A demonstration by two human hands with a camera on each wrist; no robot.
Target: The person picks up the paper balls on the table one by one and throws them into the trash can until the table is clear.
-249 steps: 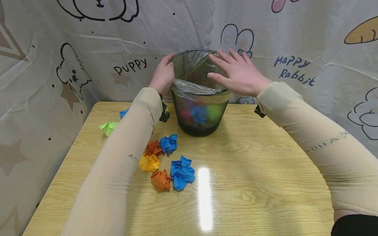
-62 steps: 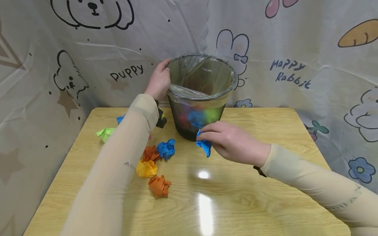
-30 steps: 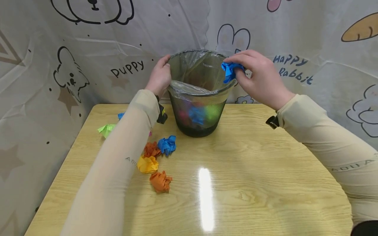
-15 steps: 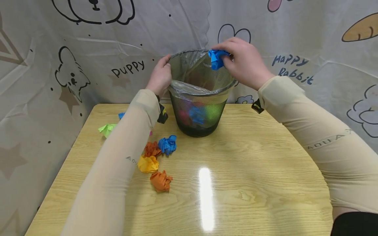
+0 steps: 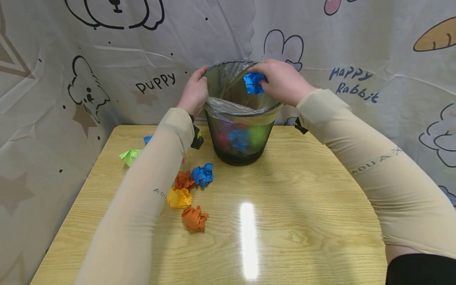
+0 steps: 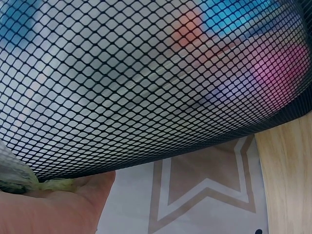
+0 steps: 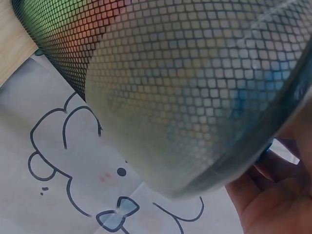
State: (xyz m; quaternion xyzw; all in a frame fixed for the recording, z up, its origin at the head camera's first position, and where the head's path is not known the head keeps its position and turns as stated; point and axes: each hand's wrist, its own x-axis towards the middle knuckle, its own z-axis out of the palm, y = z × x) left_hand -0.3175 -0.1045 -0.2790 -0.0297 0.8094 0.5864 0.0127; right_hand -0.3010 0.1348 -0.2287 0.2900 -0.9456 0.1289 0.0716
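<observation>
Beige-sleeved arms (image 5: 360, 154) stretch forward, left hand (image 5: 195, 92) gripping the mesh bin (image 5: 239, 158), right hand (image 5: 285, 82) pinching blue paper (image 5: 253, 84).

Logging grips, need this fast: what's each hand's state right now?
Left hand: closed, holding the bin at its rim.
Right hand: closed, holding a blue paper ball.

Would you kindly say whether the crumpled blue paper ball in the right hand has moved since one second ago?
Yes, leftward: the blue paper ball was below the black-outlined rabbit ears and is now to their lower left.
</observation>
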